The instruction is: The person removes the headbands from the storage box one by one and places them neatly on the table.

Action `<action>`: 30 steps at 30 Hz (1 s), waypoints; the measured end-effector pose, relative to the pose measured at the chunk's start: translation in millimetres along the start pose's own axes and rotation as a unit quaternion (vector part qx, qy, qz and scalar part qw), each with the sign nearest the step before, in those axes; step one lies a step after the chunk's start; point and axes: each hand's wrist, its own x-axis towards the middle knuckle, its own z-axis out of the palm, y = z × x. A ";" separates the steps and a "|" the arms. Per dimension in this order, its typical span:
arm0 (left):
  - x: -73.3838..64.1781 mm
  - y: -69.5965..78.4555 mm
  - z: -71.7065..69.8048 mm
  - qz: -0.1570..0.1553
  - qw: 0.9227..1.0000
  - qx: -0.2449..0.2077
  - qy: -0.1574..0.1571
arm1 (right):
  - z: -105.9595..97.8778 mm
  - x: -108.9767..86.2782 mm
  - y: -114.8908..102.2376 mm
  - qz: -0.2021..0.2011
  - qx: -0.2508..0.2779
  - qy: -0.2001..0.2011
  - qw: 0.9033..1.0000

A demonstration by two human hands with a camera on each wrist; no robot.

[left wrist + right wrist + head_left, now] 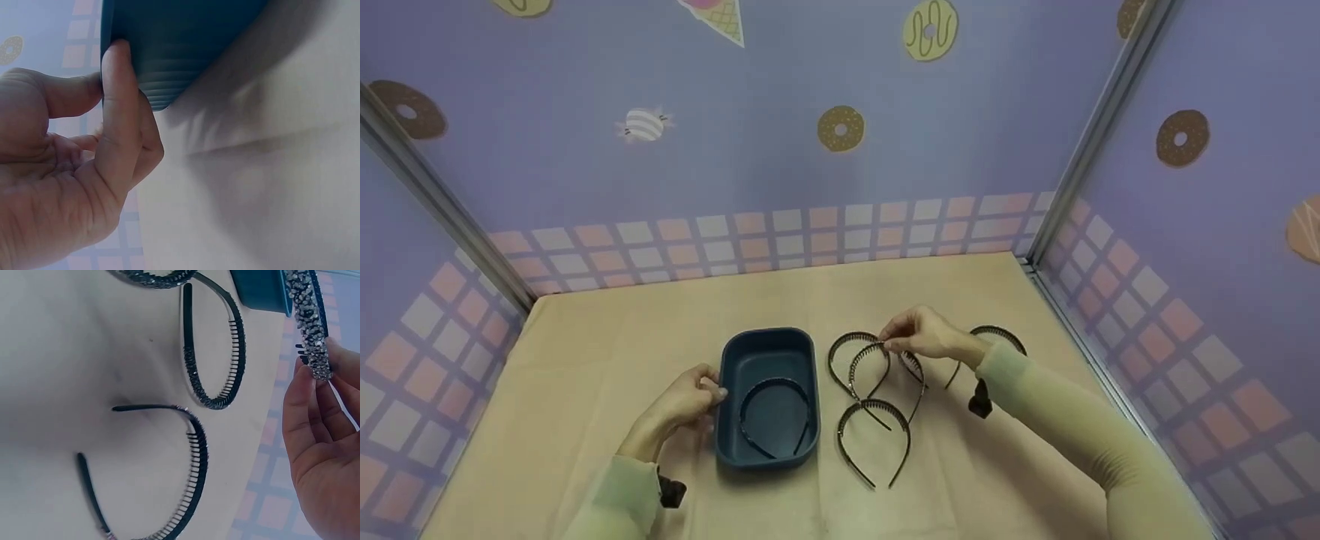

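A blue rectangular container (769,337) sits mid-table with one dark headband (772,381) lying inside it. My left hand (690,397) grips the container's left side. In the left wrist view, its fingers (118,112) press against the outer wall, with the thumb at the rim. My right hand (926,334) pinches a dark toothed headband (922,382) near the top of its arc. In the right wrist view, that headband (308,320) shows silvery, sparkly grains, and it is raised off the cloth.
Other headbands lie right of the container: one behind (851,334), one nearer me (877,403), and one farther right (997,328), partly hidden by my right arm. A beige cloth (607,352) covers the table. Patterned walls (765,165) and metal posts (1099,135) enclose it.
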 end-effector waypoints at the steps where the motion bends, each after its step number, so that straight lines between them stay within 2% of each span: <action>1: -0.3 0.1 0.2 -0.001 1.000 0.000 0.001 | -1.0 -2.0 1.8 0.000 0.000 0.003 1.000; 12: -1.0 1.0 0.2 -0.002 1.000 -0.003 0.001 | -14.3 -30.8 21.8 0.013 0.006 0.024 1.000; 17: -0.2 -0.8 0.3 -0.005 1.000 -0.007 0.002 | -17.3 -40.3 31.6 0.007 -0.008 0.027 1.000; 30: -0.4 -1.3 -0.6 -0.004 1.000 -0.011 0.004 | -19.7 -61.2 55.0 0.032 -0.032 0.041 0.998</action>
